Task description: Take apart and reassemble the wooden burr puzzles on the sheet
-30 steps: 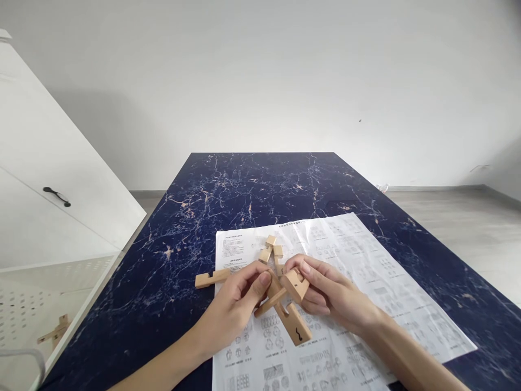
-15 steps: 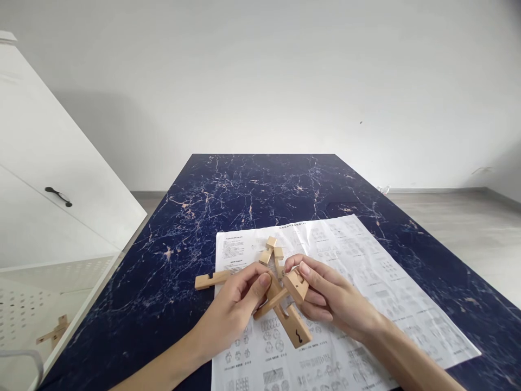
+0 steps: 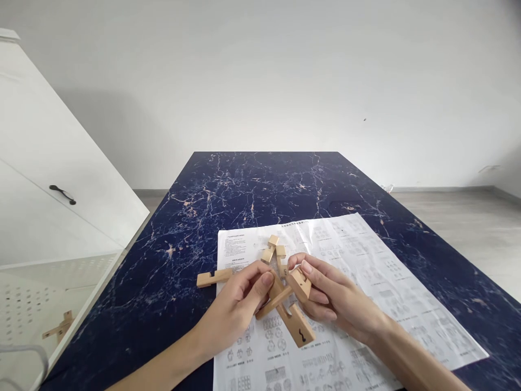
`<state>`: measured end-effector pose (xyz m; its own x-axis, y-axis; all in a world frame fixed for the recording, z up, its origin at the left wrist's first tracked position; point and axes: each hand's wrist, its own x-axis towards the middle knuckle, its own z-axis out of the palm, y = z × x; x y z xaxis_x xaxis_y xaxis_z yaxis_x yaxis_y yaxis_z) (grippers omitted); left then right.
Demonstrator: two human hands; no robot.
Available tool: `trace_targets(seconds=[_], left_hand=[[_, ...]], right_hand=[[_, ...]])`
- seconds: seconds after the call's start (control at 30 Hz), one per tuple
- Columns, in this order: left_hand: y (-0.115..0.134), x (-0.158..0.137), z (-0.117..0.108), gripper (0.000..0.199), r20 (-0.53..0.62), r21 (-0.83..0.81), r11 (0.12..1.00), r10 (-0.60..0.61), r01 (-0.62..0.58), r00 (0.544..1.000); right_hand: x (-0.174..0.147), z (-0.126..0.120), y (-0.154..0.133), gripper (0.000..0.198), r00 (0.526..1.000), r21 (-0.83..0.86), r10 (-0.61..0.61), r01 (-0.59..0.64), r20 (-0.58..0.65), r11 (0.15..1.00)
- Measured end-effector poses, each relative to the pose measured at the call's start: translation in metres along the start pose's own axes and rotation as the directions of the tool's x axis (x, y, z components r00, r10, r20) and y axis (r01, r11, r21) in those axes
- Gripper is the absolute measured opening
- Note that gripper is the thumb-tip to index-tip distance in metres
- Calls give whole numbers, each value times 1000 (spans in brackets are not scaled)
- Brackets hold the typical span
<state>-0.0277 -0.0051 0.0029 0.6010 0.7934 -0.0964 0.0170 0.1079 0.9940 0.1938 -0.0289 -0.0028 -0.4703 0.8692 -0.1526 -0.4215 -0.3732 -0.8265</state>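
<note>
Your left hand (image 3: 240, 298) is drawn to a narrow pinch, with thumb and forefinger closed on the upper end of a long notched bar (image 3: 302, 330). That wooden bar slants down and to the right over the printed sheet (image 3: 366, 260), and its near end carries a dark squiggle. Your other left fingers are curled underneath, partly hidden by the hand itself.

Your right hand (image 3: 342, 298) has its thumb and forefinger around a small notched block (image 3: 298, 285), tilted, with a dark mark on its face; the remaining fingers are bent loosely below it. A thin bar (image 3: 274, 303) lies across the long one between your two hands, its right end meeting the block. You cannot tell from this view whether these three are locked together or only touching.

Just beyond your fingertips, a small cluster of wooden pieces (image 3: 273, 240) rests on the sheet, one of them marked. To the left, another notched piece (image 3: 205, 279) reaches past the paper's left edge over the dark blue, veined tabletop (image 3: 252, 184); its right end is hidden behind your left hand.
</note>
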Motion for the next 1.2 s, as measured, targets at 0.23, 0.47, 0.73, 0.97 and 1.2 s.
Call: trace_targets(seconds=[0.23,0.47,0.73,0.97,1.2], left_hand=[[-1,1,3,49,21,-84,996,31,-29,999],[1,0,5,49,33,-183,982,41,-34,999],[-4,0,3,49,37,-175,984,46,-39,998],[-3,-2,3,49,29,-163,987,11,-6,1000],[-9,-1,1,49,-30,-326,944,-54,41,998]], right_hand=[[4,0,10,36,996,18,31,-33,84,999],[4,-2,8,32,988,43,17,-24,152,999],[5,-3,11,27,971,28,-34,29,236,999],[5,1,14,33,984,-84,35,-21,173,996],[3,3,11,30,964,58,98,-116,249,992]])
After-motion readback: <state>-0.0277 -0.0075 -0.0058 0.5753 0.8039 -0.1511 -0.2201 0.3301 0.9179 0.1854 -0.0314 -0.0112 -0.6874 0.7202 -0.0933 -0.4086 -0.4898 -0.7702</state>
